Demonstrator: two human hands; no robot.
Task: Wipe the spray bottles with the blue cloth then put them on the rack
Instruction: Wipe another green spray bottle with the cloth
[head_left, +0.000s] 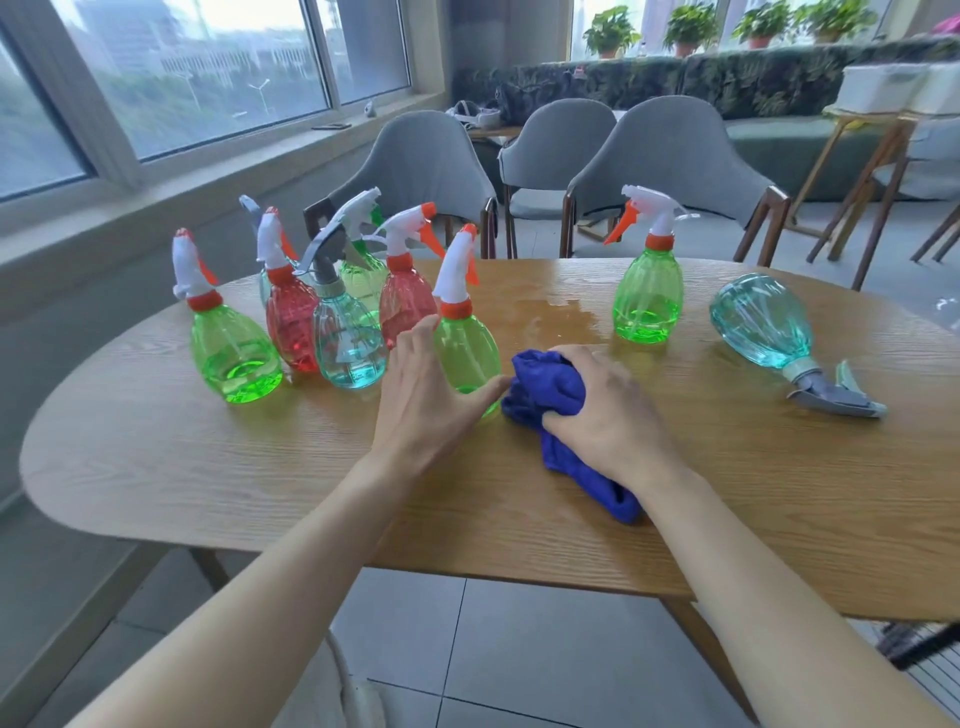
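Several plastic spray bottles stand on the oval wooden table (208, 467). My left hand (426, 400) wraps round the lower body of a green bottle with a white and orange trigger (465, 332), which stands upright near the table's middle. Right beside it my right hand (608, 410) grips the bunched blue cloth (545, 395), which lies on the table and touches the bottle's base. Another green bottle (648, 296) stands alone to the right. A teal bottle with a grey trigger (763, 322) lies on its side at the far right.
A cluster of green, red and teal bottles (291, 322) stands at the left. A wet patch (556, 312) shines on the table behind the cloth. Grey chairs (670, 156) stand at the far edge. A wooden stand (857, 150) with white boxes is at the back right.
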